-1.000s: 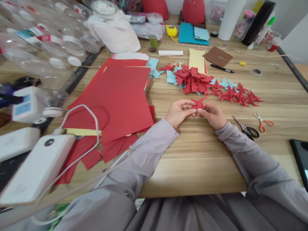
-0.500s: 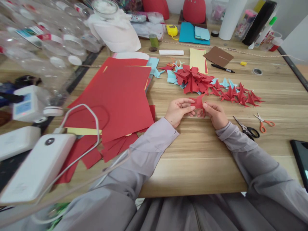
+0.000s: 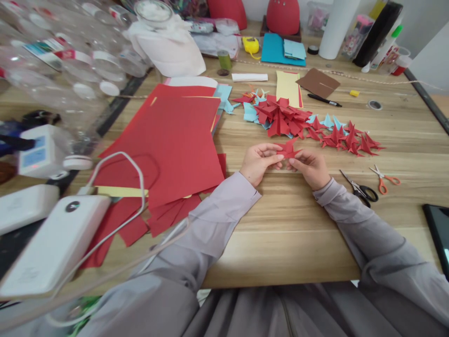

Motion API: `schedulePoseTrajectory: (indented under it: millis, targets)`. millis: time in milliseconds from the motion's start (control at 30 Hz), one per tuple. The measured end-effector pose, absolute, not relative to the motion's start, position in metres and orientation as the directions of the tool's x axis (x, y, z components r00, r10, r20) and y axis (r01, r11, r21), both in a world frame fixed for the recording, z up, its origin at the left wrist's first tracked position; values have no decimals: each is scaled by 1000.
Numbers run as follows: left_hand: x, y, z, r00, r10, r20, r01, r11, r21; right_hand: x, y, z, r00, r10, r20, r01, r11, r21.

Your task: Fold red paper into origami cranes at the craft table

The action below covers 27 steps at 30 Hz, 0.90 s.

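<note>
Between my two hands is a small folded piece of red paper (image 3: 289, 149), with pointed flaps sticking out at the top and right. My left hand (image 3: 261, 161) pinches its left side between thumb and fingers. At its right lower edge, my right hand (image 3: 311, 167) grips it with thumb and fingertips. Just beyond my hands lies a pile of folded red paper pieces (image 3: 280, 114). A row of red paper cranes (image 3: 345, 136) runs to the right of that pile, with light blue ones (image 3: 333, 121) behind.
Large red sheets (image 3: 175, 145) and cut red strips lie at left, near a white power bank (image 3: 56, 245) with a looping cable. Black scissors (image 3: 361, 188) and orange scissors (image 3: 385, 179) lie right. Plastic bottles (image 3: 77, 65) crowd the far left. A black pen (image 3: 324, 99) lies farther back.
My right hand has shifted slightly left and its thumb now sits lower on the red paper. A pointed flap now shows on the paper's right side. My left hand has hardly moved.
</note>
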State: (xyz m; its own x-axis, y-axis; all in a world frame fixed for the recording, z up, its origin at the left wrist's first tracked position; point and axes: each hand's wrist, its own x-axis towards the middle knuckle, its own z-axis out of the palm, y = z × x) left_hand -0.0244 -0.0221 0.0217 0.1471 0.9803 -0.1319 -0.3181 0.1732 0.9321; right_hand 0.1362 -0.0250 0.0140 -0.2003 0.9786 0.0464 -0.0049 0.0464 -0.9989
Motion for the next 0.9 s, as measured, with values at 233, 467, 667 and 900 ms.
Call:
schedulePoseTrajectory:
  millis: [233,467,667,900]
  targets:
    - [-24,-23,19,147,983,-108,-266,144,953,136,-26,12,-214,976,38,8,41,-999]
    - [-23,-23,17,181,982,-47,-228,88,970,139,-23,9,-224,972,74,-4,75,-997]
    - [-21,-25,16,191,979,-67,-241,113,964,139,-23,13,-249,968,26,-24,21,-999]
    - [-24,-22,17,249,967,-58,-253,123,960,140,-24,19,-290,957,-25,-33,-36,-999]
